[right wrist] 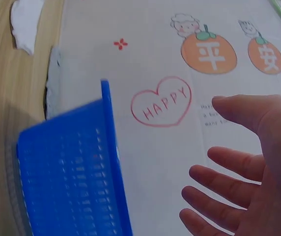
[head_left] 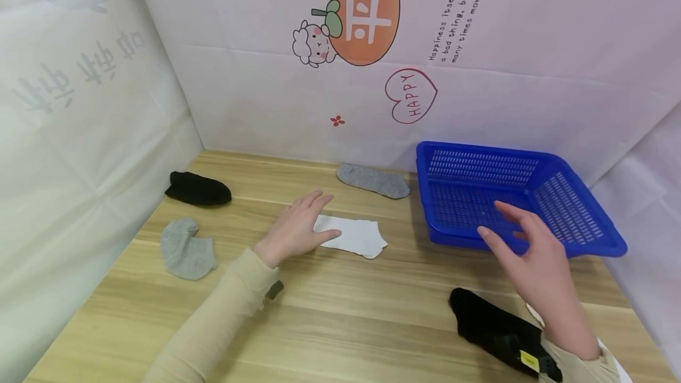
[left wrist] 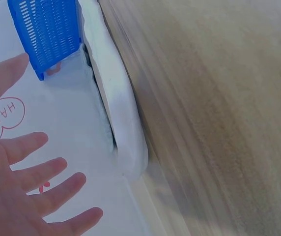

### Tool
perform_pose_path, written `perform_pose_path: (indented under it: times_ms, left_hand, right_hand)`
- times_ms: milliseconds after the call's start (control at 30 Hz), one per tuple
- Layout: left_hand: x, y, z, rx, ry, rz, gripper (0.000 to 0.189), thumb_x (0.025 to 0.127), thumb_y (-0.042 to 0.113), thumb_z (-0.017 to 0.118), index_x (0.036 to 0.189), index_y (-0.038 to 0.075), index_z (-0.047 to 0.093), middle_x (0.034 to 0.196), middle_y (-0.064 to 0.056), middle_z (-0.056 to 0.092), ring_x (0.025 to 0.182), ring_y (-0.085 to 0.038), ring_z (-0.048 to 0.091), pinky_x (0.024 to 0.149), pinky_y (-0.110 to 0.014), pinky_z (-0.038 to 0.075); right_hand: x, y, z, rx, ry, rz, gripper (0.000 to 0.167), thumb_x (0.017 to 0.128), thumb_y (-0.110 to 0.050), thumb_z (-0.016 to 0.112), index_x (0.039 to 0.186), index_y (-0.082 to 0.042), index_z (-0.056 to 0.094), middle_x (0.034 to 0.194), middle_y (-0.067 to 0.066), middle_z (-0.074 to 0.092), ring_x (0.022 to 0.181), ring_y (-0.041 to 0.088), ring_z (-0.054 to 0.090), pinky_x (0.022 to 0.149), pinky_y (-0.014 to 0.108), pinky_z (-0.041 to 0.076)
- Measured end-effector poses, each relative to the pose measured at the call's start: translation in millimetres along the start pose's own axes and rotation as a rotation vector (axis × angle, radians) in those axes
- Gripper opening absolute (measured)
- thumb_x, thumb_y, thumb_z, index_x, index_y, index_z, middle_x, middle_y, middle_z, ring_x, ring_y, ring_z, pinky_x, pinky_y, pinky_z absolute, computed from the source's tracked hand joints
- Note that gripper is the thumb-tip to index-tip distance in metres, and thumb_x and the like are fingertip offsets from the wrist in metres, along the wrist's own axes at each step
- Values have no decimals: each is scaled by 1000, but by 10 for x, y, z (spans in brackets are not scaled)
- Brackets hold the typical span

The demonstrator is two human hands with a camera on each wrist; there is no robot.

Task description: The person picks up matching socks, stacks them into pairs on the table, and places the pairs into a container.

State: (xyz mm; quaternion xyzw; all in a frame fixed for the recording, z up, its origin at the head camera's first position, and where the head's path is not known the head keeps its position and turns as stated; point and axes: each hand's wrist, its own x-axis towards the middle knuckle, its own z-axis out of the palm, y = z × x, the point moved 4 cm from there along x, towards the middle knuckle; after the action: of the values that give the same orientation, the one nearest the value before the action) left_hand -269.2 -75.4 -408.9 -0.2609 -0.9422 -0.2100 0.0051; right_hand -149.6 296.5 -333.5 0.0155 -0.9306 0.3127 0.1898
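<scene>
A white sock (head_left: 355, 235) lies flat near the middle of the wooden table, its left end overlapped by my left hand (head_left: 299, 228) in the head view. That hand's fingers are spread; in the left wrist view the white sock (left wrist: 118, 103) shows beyond the fingertips, with nothing in the grasp. My right hand (head_left: 537, 259) hovers over the near edge of the blue basket (head_left: 441, 241), fingers loosely bent and holding nothing. In the right wrist view its fingers (right wrist: 224, 182) are apart, beside the basket (right wrist: 71, 172). Below the right hand lies a black sock (head_left: 492, 327), partly covered by the wrist.
A grey sock (head_left: 372, 181) lies by the back wall. On the left are another black sock (head_left: 199, 189) and a folded light grey sock (head_left: 186, 250). A white item peeks out beside the right wrist. White printed sheets (head_left: 266, 87) wall in the table (head_left: 340, 318).
</scene>
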Motion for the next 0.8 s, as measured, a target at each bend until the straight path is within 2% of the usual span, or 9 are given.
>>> perform_pose_path:
  times_ms: [133, 233, 300, 367, 400, 500, 600, 667, 800]
  left_hand:
    - [2, 14, 10, -5, 9, 15, 82, 93, 56, 69, 155, 10, 41, 159, -18, 36, 139, -41, 40, 111, -58, 33]
    - [6, 26, 27, -2, 6, 26, 84, 92, 57, 69, 156, 11, 41, 159, -17, 36, 140, -40, 39, 113, -55, 32]
    - [8, 39, 34, -5, 4, 35, 85, 91, 58, 69, 155, 10, 41, 158, -17, 37, 140, -39, 39, 113, -54, 31]
    - [11, 56, 40, -2, -1, 39, 86, 90, 59, 70, 156, 11, 40, 158, -16, 37, 141, -38, 39, 114, -52, 31]
    - [12, 70, 39, -5, 0, 43, 87, 90, 59, 70, 156, 11, 41, 158, -16, 37, 141, -37, 39, 113, -52, 32]
    - [20, 112, 38, -5, -3, 47, 88, 89, 60, 71, 156, 13, 40, 159, -14, 37, 141, -36, 39, 112, -52, 34]
    - [28, 160, 30, -12, -5, 56, 89, 88, 61, 71, 157, 13, 39, 159, -14, 37, 142, -34, 39, 112, -52, 34]
    - [31, 191, 25, -16, -3, 65, 90, 88, 61, 71, 157, 13, 39, 159, -14, 37, 142, -34, 39, 112, -52, 35]
    - [34, 233, 23, -7, 3, 73, 90, 88, 61, 72, 157, 13, 39, 159, -13, 38, 141, -33, 40, 111, -52, 35]
  right_hand:
    - [-29, 148, -163, -25, 58, 47, 59, 99, -36, 69, 151, -17, 50, 146, 12, 53, 125, 38, 51, 91, 18, 36]
    - [-50, 254, -280, -37, 110, 70, 58, 99, -34, 69, 150, -15, 51, 144, 13, 56, 128, 14, 50, 86, 7, 29]
    - [-62, 318, -340, -40, 135, 90, 56, 99, -33, 70, 148, -13, 53, 141, 15, 58, 123, 2, 48, 85, 8, 29]
    - [-74, 373, -380, -62, 130, 125, 55, 99, -34, 68, 147, -10, 54, 140, 19, 58, 123, 5, 49, 82, 12, 32]
    - [-80, 395, -393, -76, 126, 142, 54, 100, -35, 67, 145, -8, 55, 138, 21, 58, 122, 11, 52, 80, 14, 32]
    - [-109, 466, -426, -107, 99, 186, 52, 100, -37, 66, 139, -3, 59, 132, 26, 60, 96, 8, 62, 69, 16, 38]
    - [-145, 536, -461, -127, 72, 206, 48, 100, -37, 66, 129, 0, 63, 120, 27, 65, 75, -11, 53, 58, 15, 41]
    - [-173, 584, -483, -147, 33, 220, 46, 101, -38, 65, 124, 2, 64, 114, 27, 66, 76, -4, 59, 55, 18, 43]
    - [-212, 696, -528, -215, -74, 243, 51, 103, -41, 60, 118, 7, 64, 107, 30, 67, 90, 39, 66, 65, 42, 50]
